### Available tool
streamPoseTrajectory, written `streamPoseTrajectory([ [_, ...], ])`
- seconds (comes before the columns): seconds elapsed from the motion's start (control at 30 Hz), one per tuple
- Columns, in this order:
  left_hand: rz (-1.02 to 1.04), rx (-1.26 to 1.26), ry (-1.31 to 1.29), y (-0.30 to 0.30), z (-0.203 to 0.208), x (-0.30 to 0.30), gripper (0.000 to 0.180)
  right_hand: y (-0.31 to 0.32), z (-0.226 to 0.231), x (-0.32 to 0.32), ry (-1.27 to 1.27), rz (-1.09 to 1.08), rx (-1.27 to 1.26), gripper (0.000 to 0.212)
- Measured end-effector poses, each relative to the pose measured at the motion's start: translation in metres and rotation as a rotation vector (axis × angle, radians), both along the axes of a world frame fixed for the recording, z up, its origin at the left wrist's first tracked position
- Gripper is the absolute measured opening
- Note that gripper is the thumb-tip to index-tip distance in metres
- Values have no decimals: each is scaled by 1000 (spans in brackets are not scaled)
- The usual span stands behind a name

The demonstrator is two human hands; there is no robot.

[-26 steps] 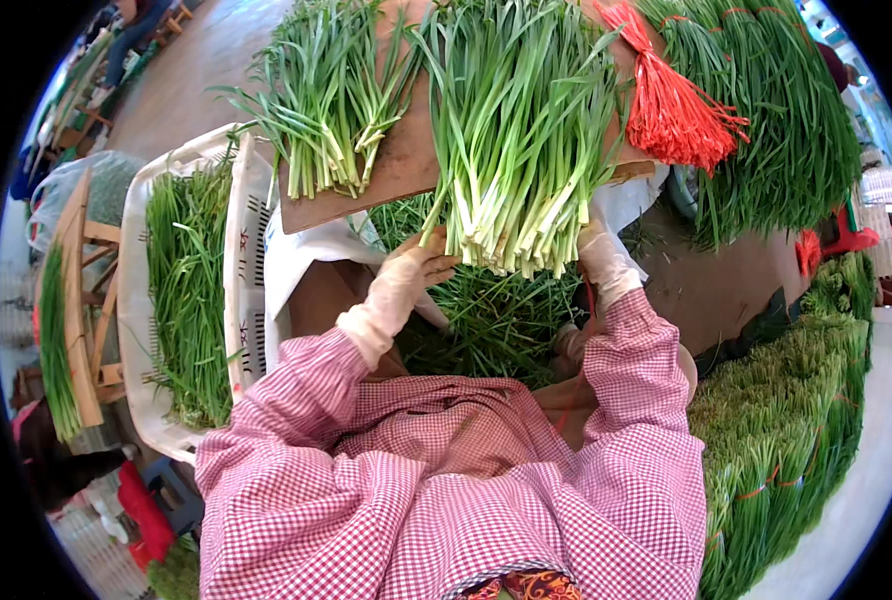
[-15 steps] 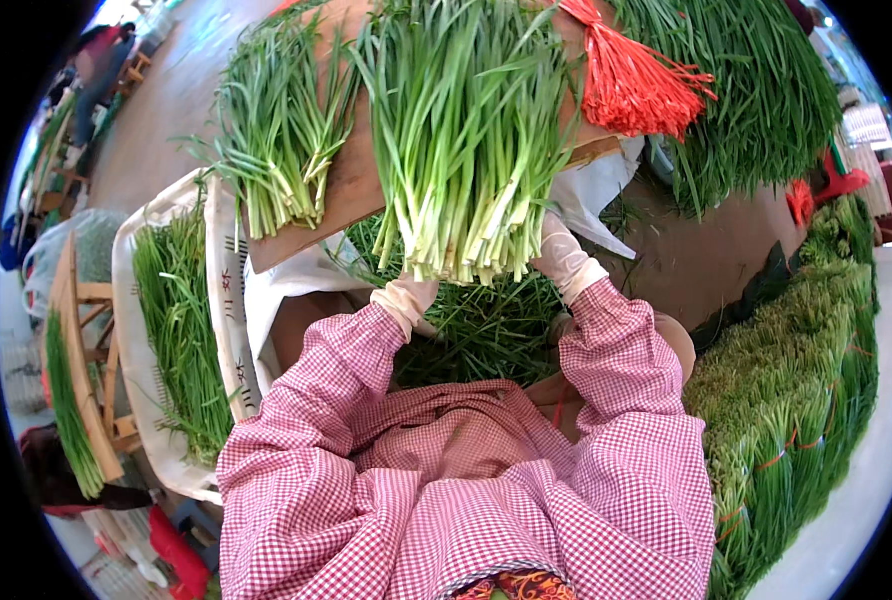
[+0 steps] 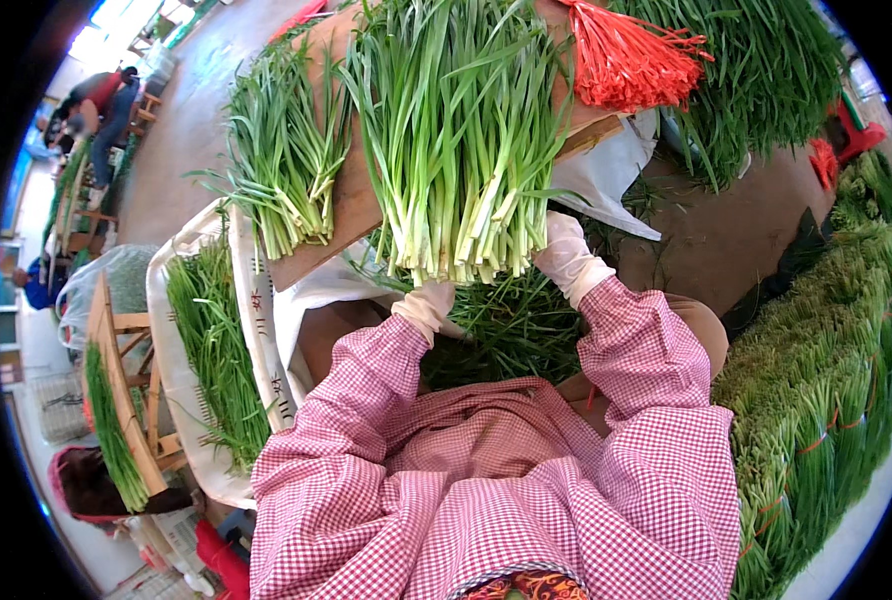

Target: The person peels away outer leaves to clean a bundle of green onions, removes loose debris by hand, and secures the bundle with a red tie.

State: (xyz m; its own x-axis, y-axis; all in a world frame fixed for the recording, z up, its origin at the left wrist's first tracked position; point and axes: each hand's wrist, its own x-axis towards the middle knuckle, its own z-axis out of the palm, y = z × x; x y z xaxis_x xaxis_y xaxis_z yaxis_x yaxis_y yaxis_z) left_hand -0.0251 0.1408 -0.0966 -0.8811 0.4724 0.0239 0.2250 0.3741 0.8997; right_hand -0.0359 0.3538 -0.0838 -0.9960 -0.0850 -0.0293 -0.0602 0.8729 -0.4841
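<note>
A large loose bunch of garlic chives (image 3: 456, 150) lies on the brown board in front of me, its pale cut ends toward me and past the board's near edge. My left hand (image 3: 431, 302), in a pale glove, holds the bunch from below at its left stem ends. Gloved as well, my right hand (image 3: 564, 245) holds the right side of the stems. Both hands are closed about the bunch, though the stems cover most of the fingers. A smaller pile of chives (image 3: 291, 150) rests at the board's left. Red ties (image 3: 636, 58) lie at its right.
A white basket (image 3: 166, 400) with chives stands left, near a wooden stand (image 3: 116, 385). Tied bunches (image 3: 816, 400) line the right side; more chives (image 3: 746, 80) are heaped at far right. Loose leaves (image 3: 511, 335) lie below my hands. Another person (image 3: 116, 115) is at far left.
The view has shifted a little, so the basket and stand appear farther right. My hands stay at the stem ends, the left slightly farther under the bunch.
</note>
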Motion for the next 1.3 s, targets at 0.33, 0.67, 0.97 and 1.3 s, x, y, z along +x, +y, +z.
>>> streamPoseTrajectory([
  [0.33, -67, -380, 769, 21, 4, -13, 40, -6, -64, -4, 46, -23, -448, 23],
  [0.67, 60, -467, 952, 9, -28, -19, 43, -3, -51, -5, 126, 185, -236, 22],
  [0.97, 828, 1234, -973, -19, 37, -12, 29, 37, 26, -1, -343, 52, -300, 33],
  [1.3, 476, 1242, -750, -33, 69, -16, 19, 68, 63, -10, -75, 47, -272, 26],
])
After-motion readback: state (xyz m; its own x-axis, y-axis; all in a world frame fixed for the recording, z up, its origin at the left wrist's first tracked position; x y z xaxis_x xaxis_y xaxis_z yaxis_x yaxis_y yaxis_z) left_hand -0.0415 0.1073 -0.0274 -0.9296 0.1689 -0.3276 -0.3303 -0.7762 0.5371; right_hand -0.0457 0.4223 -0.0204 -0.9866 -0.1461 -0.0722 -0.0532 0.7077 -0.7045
